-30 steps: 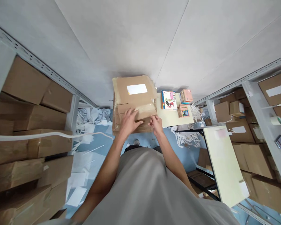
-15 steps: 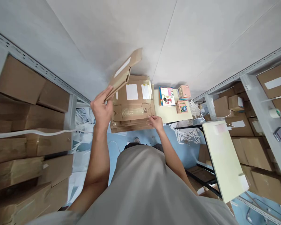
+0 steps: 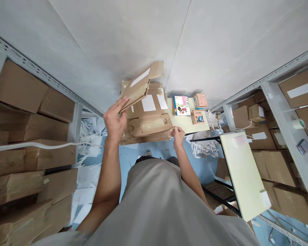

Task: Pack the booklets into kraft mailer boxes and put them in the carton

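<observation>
My left hand (image 3: 116,118) grips the lower edge of a folded cardboard box (image 3: 138,85). It is tilted up over a stack of flattened cardboard boxes (image 3: 136,138), with a white label on its face and a flap sticking out at the upper right. On top of the stack lies another flattened box (image 3: 138,108) bearing white labels and clear tape, sitting askew. My right hand (image 3: 179,136) is closed in a pinch at the stack's right front corner. What its fingertips hold is too small to make out.
Right of the stack, a cream table (image 3: 186,126) carries several books (image 3: 182,106) and small booklets (image 3: 198,116). Shelves of cardboard boxes (image 3: 48,130) stand on both sides. A cream board (image 3: 243,174) on a black frame is at right, with shredded paper (image 3: 202,147) beyond it.
My left hand has moved right, and the folded box has come down lower over the stack. The top flattened box has turned askew. My right hand has shifted slightly right.
</observation>
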`<state>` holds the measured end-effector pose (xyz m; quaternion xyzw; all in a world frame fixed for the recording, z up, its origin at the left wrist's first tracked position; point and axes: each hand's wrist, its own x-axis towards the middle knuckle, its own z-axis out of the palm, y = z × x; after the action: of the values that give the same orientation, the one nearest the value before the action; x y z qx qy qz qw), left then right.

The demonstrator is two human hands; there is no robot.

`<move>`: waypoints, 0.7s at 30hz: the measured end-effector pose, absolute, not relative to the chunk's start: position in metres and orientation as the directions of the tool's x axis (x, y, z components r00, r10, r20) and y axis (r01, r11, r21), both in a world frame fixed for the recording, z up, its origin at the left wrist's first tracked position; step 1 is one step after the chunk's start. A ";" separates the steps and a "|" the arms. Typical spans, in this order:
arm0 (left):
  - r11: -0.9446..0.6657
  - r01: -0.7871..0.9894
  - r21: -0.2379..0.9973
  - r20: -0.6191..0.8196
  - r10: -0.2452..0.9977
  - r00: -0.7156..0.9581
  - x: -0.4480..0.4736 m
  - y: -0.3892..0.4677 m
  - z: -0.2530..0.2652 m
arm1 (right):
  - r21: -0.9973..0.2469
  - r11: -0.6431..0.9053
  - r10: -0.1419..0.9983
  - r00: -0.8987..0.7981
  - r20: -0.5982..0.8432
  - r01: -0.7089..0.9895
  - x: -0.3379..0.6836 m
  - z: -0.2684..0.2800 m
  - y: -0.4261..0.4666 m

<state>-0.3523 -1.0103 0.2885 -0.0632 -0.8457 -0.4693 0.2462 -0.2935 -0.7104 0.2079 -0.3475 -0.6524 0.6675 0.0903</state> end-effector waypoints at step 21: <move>0.612 0.370 0.699 0.425 0.060 -0.903 -0.354 -0.980 0.291 | -0.898 -0.246 0.578 -0.689 -0.438 0.364 -0.310 0.202 -0.728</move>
<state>-0.3537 -0.9801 0.2909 -0.1221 -0.8789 -0.4231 0.1832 -0.3096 -0.7284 0.2021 -0.3866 -0.6090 0.6882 0.0776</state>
